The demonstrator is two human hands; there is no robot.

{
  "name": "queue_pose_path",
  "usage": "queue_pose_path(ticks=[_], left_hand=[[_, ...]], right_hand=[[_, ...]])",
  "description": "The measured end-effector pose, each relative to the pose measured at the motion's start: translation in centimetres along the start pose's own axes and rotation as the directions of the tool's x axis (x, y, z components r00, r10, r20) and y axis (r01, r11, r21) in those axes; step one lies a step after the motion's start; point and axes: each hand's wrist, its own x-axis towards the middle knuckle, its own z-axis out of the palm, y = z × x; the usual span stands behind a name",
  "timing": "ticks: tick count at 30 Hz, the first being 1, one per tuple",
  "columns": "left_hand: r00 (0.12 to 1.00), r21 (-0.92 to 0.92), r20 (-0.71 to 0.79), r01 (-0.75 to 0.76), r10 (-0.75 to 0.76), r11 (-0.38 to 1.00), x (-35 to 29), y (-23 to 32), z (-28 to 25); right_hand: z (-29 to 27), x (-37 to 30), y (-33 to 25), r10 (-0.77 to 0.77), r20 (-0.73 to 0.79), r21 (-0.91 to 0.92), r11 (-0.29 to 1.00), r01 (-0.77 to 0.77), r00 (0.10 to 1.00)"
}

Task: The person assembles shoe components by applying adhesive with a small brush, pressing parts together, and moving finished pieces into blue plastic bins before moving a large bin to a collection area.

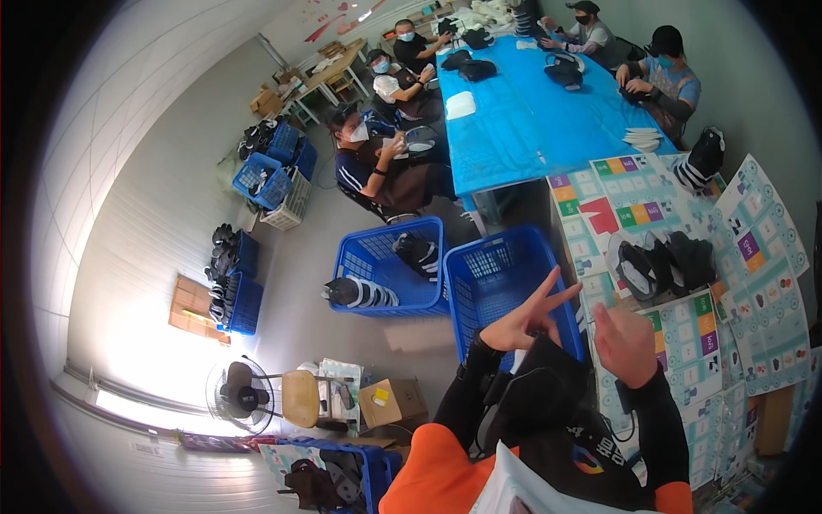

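Observation:
My left hand (524, 320) is raised in front of me, with two fingers stretched out and spread and the others curled in. It holds nothing that I can see. Beside it, my right hand (627, 344) is folded with one finger pointing up, and nothing shows in it. The two hands are apart. Under my left hand is a dark black object (541, 390) against my front; I cannot tell its kind. Right of my hands, black shoes (664, 265) rest on the paper-covered table (599, 167). A blue basket (505, 244) stands just beyond my left hand.
A second blue basket (390, 227) holds black shoes with striped soles. Several masked people sit around a long blue-covered table (522, 128). A standing fan (244, 396), a chair (300, 398) and a cardboard box (392, 403) stand at the lower left. Stacked baskets line the left wall.

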Motion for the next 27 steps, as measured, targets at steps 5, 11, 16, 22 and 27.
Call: queue_pose_path(ticks=[5, 11, 16, 22, 27], left_hand=[[0.991, -0.185, -0.092, -0.109, 0.093, 0.977, -0.8, 0.2, 0.3], [0.878, 0.144, -0.467, -0.04, 0.103, 0.989, -1.6, -2.3, -2.6], [0.755, 0.672, -0.57, 0.201, 0.324, 0.713, 2.0, -3.5, 2.1], [0.807, 0.749, -0.505, 0.233, 0.307, 0.62, 5.5, -7.1, 6.8], [0.855, 0.703, -0.475, 0.227, 0.207, 0.673, 6.2, -8.4, 9.0]], right_hand=[[4.4, -4.4, 0.1, 0.232, 0.262, -0.093, 0.972, -0.215, 0.937], [3.4, -8.1, 3.3, 0.531, 0.605, 0.662, -0.75, -0.005, 0.593], [4.3, -13.8, 3.6, 0.763, 0.238, 0.827, 0.166, -0.538, 0.601], [2.9, -12.0, 1.8, 0.746, -0.131, 0.325, 0.654, -0.683, 0.653], [0.8, -14.9, 3.0, 0.774, -0.265, 0.389, 0.632, -0.67, 0.575]])
